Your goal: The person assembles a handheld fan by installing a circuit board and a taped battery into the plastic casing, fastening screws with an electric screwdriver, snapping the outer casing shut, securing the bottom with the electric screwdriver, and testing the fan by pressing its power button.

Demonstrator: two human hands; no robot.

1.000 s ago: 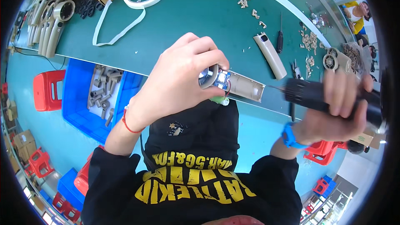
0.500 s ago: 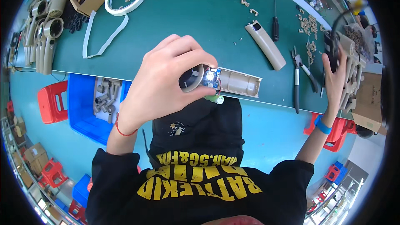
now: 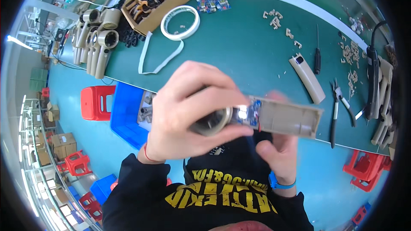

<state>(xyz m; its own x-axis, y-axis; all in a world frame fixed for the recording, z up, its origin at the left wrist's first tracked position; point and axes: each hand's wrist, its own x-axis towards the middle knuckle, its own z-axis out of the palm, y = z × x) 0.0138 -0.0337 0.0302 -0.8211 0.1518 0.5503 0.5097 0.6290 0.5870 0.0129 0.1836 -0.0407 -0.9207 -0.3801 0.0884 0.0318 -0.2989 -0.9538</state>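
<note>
One beige handle housing (image 3: 287, 122) gripped in both hands: left (image 3: 188, 111), right (image 3: 276, 152).

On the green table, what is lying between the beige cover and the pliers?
Nothing. In the head view, only bare green table shows between the beige cover and the pliers. A black screwdriver lies next to the cover's far end, not between them.

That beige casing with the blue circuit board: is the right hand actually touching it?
Touching. The head view shows the right hand under the beige casing, fingers pressed against its underside, while the left hand grips its round end.
</note>
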